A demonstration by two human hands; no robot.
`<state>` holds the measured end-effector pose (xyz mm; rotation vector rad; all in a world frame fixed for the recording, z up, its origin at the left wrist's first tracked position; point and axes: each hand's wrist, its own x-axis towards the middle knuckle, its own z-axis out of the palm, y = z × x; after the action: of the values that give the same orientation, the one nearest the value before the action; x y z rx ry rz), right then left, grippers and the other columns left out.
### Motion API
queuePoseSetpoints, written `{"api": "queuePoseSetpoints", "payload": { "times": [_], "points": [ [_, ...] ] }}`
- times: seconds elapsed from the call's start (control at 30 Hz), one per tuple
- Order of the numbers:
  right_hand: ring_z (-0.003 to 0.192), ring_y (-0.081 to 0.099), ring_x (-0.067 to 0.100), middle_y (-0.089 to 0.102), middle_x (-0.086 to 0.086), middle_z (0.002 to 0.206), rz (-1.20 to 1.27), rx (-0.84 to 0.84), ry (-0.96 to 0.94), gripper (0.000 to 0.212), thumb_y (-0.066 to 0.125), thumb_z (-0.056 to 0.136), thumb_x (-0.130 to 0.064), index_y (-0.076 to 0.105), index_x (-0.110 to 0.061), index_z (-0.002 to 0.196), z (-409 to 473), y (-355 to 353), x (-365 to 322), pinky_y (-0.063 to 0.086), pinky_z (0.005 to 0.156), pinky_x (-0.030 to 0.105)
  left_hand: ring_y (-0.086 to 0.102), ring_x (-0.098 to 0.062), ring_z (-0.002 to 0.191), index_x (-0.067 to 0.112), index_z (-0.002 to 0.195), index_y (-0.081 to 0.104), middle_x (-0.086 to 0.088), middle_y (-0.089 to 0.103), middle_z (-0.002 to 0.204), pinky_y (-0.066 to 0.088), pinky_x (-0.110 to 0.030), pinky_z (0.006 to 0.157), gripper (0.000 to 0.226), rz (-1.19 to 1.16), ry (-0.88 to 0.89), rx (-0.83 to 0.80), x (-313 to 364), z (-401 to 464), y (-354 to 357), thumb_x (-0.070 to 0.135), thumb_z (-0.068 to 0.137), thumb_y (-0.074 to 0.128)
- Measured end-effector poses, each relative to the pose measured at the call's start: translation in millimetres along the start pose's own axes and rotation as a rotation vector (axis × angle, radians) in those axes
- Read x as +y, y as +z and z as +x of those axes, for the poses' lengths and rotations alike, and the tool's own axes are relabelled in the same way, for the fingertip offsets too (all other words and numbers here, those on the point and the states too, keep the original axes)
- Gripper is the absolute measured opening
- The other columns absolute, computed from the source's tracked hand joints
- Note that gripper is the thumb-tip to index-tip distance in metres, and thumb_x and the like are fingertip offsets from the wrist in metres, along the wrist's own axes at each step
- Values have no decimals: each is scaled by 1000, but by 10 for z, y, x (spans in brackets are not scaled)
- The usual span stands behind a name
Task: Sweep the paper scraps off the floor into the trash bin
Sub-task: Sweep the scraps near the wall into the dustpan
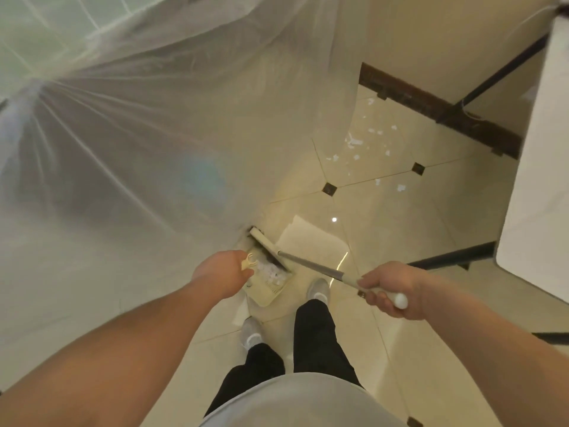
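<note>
My left hand (pixel 223 272) grips the handle of a cream dustpan (pixel 266 291) that holds a heap of white paper scraps (pixel 274 272). My right hand (pixel 389 292) is closed around the end of a broom handle (pixel 314 266). The cream broom head (pixel 266 243) rests at the dustpan's far edge, against the pile. Several more paper scraps (pixel 366 143) lie scattered on the beige tiled floor further ahead, near the dark baseboard. A large clear plastic bag (pixel 138 143) fills the left and upper view; whether it lines a trash bin I cannot tell.
A white table (pixel 542 180) with black legs (pixel 455 257) stands on the right. A dark wooden baseboard (pixel 431 106) runs along the far wall. My feet in grey shoes (pixel 318 288) stand just behind the dustpan on the glossy tiles.
</note>
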<state>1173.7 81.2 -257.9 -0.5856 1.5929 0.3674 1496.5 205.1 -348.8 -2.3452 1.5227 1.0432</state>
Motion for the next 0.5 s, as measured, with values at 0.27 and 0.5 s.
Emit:
{"api": "queuePoseSetpoints", "payload": {
  "times": [0.27,0.5],
  "points": [
    [46,47,9,61,10,72,312,104,-70,30,62,97,-17,58,1,120,-420,-377,-70,45,40,18,64,-21,96,34,112,63,3,68,108,46,-30,69,24,22,89,59,506,130,-490,49,96,55],
    [43,47,10,52,6,61,931,77,-164,22,63,97,-20,53,-10,115,-376,-830,-350,47,37,19,66,-22,99,34,105,63,5,69,101,55,-32,79,25,24,196,114,1111,512,-1160,55,91,60]
  ]
}}
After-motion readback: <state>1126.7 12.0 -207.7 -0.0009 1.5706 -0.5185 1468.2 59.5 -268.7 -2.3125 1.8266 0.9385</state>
